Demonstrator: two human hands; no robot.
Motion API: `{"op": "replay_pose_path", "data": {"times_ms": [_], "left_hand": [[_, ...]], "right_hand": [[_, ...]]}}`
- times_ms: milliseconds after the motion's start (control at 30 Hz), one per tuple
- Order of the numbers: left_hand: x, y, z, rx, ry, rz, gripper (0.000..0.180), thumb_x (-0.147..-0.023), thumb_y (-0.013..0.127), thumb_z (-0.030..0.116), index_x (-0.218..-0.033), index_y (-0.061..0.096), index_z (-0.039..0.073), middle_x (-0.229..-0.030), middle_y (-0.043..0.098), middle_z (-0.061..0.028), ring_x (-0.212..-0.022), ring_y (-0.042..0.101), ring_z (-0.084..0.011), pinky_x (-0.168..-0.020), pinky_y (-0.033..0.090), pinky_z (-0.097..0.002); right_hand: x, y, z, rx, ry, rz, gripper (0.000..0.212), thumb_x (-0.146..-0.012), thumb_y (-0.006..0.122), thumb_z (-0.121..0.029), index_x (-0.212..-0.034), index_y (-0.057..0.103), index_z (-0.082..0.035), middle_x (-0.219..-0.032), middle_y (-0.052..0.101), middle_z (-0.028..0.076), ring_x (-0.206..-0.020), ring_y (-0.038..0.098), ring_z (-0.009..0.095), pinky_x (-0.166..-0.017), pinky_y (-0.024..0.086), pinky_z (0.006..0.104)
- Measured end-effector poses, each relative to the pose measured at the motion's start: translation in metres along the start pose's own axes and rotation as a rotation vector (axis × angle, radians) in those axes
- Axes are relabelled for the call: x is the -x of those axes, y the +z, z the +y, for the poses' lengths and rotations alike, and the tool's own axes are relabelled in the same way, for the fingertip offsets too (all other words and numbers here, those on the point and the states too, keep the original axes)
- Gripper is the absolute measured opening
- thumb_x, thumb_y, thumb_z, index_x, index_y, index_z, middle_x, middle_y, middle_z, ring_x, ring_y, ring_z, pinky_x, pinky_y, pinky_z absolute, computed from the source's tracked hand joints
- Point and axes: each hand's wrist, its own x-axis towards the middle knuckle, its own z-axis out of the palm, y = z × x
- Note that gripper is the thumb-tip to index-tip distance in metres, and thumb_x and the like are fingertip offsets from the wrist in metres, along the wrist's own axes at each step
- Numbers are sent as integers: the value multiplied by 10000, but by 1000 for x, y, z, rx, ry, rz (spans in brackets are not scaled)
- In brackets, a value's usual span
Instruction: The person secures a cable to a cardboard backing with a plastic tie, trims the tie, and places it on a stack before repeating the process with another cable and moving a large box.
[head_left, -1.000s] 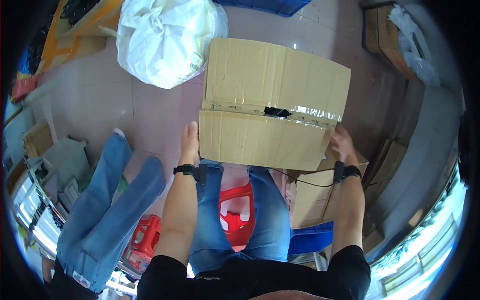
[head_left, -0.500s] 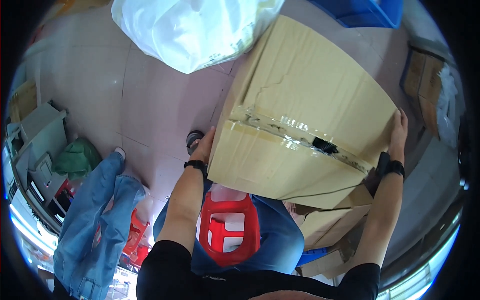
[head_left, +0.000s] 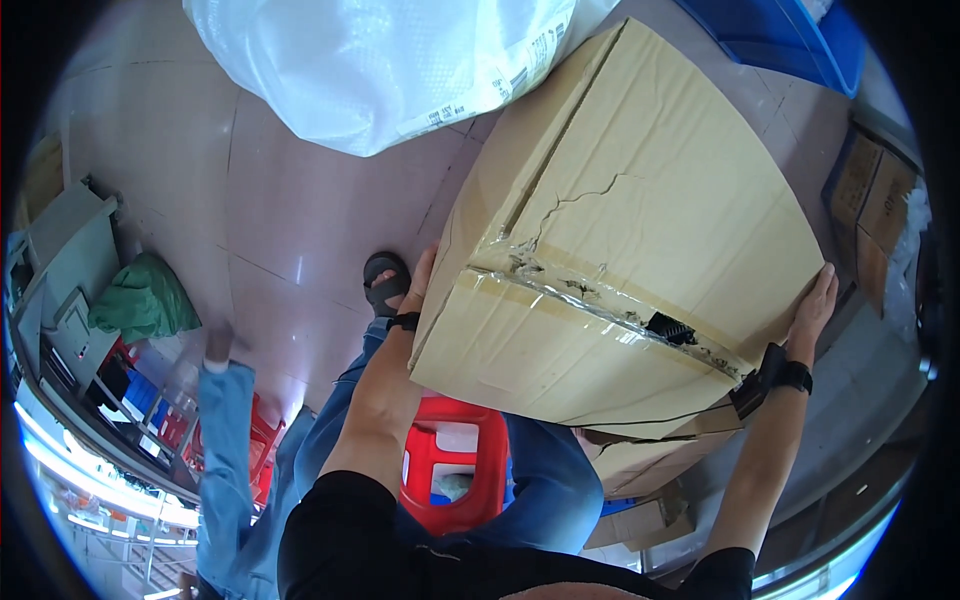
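Note:
A large brown cardboard box fills the space between my two hands. Clear tape runs along its top seam; the cardboard is creased and torn there, and something black and ridged shows through a hole. My left hand presses on the box's left side, most of its fingers hidden behind it. On the opposite side my right hand grips the edge with its fingers curled round. A black device sits by my right wrist, and a thin dark cord runs from near it along the box's near edge.
A big white plastic bag stands beyond the box, with a blue bin at the far right. Below the box are a red stool and another opened carton. A person's jeans-clad legs and green cloth are at left.
The box has shifted slightly to the right, with both hands still on it. My sandaled foot shows more fully beside my left hand. The other person's legs have moved.

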Motion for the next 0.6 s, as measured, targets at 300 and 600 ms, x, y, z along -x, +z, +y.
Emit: {"op": "replay_pose_path", "data": {"times_ms": [300,600], "left_hand": [[1,-2,8,-418,334,100,491,-974,532,448,-1178,734,50,-1082,767,-99,-987,705,-215,-881,562,-357],[63,95,-5,-357,270,152,485,-1016,478,423,-1205,715,44,-1128,762,-103,-1039,716,-245,-950,556,-373]], "right_hand": [[4,1,7,-56,34,-52,594,-1094,492,-546,-1365,620,-33,-1276,673,90,-1164,603,214,-1063,442,354],[-10,-23,18,-586,507,-553,685,-1076,487,-589,-1455,575,-25,-1404,664,111,-1219,658,244,-1063,523,385]]}}
